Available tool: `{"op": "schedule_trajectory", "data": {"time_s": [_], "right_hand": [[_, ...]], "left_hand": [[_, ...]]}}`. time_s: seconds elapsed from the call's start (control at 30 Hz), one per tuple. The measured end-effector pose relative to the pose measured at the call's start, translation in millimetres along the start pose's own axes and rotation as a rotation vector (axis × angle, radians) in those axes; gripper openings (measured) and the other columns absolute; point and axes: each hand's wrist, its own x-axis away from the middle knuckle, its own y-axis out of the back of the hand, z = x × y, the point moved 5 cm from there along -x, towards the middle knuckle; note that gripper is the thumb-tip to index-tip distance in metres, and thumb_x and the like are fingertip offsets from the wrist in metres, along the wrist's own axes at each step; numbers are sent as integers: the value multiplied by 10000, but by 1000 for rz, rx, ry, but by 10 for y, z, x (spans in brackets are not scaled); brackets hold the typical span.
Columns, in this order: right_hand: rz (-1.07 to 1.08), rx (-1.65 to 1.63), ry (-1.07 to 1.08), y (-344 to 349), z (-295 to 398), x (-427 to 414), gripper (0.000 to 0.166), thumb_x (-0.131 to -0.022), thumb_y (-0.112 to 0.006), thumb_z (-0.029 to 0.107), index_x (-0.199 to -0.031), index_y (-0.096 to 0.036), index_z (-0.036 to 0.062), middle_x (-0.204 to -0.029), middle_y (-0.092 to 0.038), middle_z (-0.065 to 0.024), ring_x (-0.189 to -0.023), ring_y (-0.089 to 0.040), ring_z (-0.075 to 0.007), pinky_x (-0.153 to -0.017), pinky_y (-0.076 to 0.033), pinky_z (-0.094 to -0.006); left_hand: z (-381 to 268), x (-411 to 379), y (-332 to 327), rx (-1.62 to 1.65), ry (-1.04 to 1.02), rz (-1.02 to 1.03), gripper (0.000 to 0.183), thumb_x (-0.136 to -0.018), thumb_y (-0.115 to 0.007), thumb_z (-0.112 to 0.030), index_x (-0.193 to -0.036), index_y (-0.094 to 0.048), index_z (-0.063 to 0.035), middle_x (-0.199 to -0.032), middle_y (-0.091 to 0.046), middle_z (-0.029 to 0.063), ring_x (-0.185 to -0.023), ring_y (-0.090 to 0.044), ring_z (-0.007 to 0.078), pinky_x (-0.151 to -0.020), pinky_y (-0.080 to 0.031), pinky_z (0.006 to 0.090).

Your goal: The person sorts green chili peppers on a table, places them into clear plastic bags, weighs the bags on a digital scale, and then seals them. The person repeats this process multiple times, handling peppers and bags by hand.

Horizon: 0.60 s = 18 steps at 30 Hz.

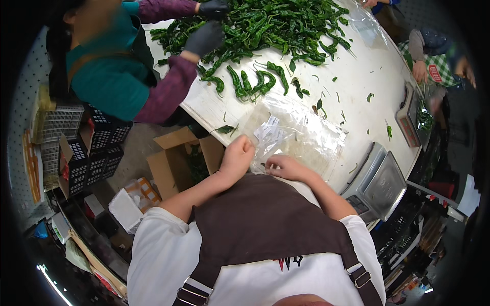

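A flat, shiny clear plastic bag lies on the white table before me. My left hand is curled into a fist at the bag's near left corner, where the film runs up to the fingers. My right hand has bent fingers at the near edge of the film; whether they pinch it is not clear. White printed labels show at the left part of the bag. Beyond it several wrinkled green peppers lie side by side in a loose row.
A large pile of green peppers covers the far table. At left a co-worker's black-gloved hand reaches into it. A metal scale stands right of me, another scale farther off. An open cardboard box and black crates sit below left.
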Motion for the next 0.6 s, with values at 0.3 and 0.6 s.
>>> {"op": "schedule_trajectory", "data": {"time_s": [0.3,0.6], "right_hand": [[-757,-117,-179,1939,-415,-905,223,-884,-570,195,-950,-621,-12,-756,-662,-112,-587,-640,-177,-560,-517,-307],[-896,572,-172,2049,-608,-2000,426,-791,-642,140,-1191,-525,53,-1034,-619,-234,-999,-605,-380,-856,-481,-448]], "left_hand": [[113,136,146,134,85,-26,324,-889,-650,-149,-1132,-528,26,-652,-469,20,-613,-457,116,-584,-393,289],[-303,689,1323,162,150,-314,159,-959,-545,-104,-955,-655,9,-923,-643,28,-860,-559,80,-778,-438,232]]}}
